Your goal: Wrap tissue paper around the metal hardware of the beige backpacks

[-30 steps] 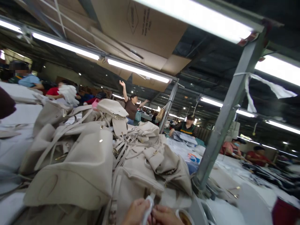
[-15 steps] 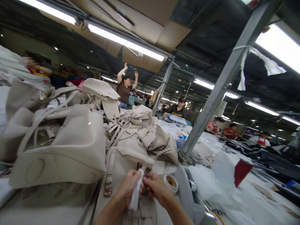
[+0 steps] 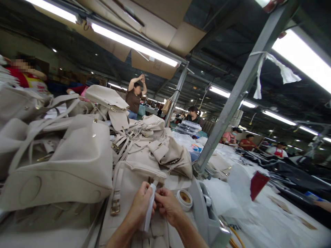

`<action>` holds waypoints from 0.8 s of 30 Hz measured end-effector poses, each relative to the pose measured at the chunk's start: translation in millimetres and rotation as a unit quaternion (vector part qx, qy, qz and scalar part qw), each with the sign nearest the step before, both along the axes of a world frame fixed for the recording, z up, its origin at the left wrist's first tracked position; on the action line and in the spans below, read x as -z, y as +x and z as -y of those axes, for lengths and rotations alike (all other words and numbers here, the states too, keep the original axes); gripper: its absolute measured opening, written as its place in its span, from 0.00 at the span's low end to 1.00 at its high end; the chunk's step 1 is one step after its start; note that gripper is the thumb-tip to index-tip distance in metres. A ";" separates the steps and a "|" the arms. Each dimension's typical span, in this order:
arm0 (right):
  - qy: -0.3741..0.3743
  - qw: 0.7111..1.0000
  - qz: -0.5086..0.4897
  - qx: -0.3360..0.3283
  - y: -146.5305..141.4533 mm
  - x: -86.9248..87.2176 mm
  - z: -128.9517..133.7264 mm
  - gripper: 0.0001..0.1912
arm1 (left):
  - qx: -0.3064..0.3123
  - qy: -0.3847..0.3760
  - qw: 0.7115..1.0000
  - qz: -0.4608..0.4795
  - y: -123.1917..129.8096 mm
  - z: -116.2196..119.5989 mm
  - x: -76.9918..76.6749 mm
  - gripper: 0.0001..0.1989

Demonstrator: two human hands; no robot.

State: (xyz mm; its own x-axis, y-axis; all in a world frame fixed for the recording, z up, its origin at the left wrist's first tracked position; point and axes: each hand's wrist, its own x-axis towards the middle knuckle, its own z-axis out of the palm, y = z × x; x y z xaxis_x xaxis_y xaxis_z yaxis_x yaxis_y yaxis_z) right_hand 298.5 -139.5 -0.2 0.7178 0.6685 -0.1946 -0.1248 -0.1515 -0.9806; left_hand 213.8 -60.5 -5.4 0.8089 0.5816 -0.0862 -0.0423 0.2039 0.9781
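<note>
My left hand (image 3: 142,205) is closed round a white folded strip (image 3: 148,212) that hangs down between my hands. Close beside it, my right hand (image 3: 168,206) is closed in a pinch; what its fingertips hold is too small to make out. Both hands are over a beige bag (image 3: 138,168) with a gold buckle (image 3: 115,207) on its left strap. A round white container (image 3: 184,199) with brown contents stands just right of my right hand.
Beige bags (image 3: 77,158) are heaped at the left and ahead. A grey plastic holder (image 3: 203,206) and a slanting metal post (image 3: 230,103) stand at the right. Beyond lie white sheets (image 3: 232,203) and a dark red piece (image 3: 258,185). Several people work farther back.
The view has shifted slightly, so most things sit a little farther left. My hands remain at the white strip. A distant person's raised hands have come together. A hand has appeared at the right edge.
</note>
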 end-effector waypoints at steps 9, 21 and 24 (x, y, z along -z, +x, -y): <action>-0.013 0.997 0.073 0.029 0.5 -13.1 3.7 0.13 | -0.002 0.027 1.000 -0.001 -0.4 0.3 -0.9 0.22; 0.048 0.995 -0.078 -0.045 -1.8 -17.2 0.6 0.16 | -0.003 0.062 0.998 0.009 -2.3 -0.1 2.3 0.11; 0.088 0.987 -0.119 -0.061 -7.0 -14.8 -3.4 0.17 | -0.015 0.065 0.997 0.026 -3.2 0.4 2.7 0.14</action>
State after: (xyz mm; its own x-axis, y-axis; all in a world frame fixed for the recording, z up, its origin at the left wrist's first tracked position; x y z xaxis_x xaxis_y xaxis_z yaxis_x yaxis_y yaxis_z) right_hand 291.4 -136.1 14.6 0.5774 0.7858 -0.2214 -0.3469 -0.0093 -0.9379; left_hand 210.6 -60.9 -8.1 0.7921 0.6094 0.0330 -0.0971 0.0725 0.9926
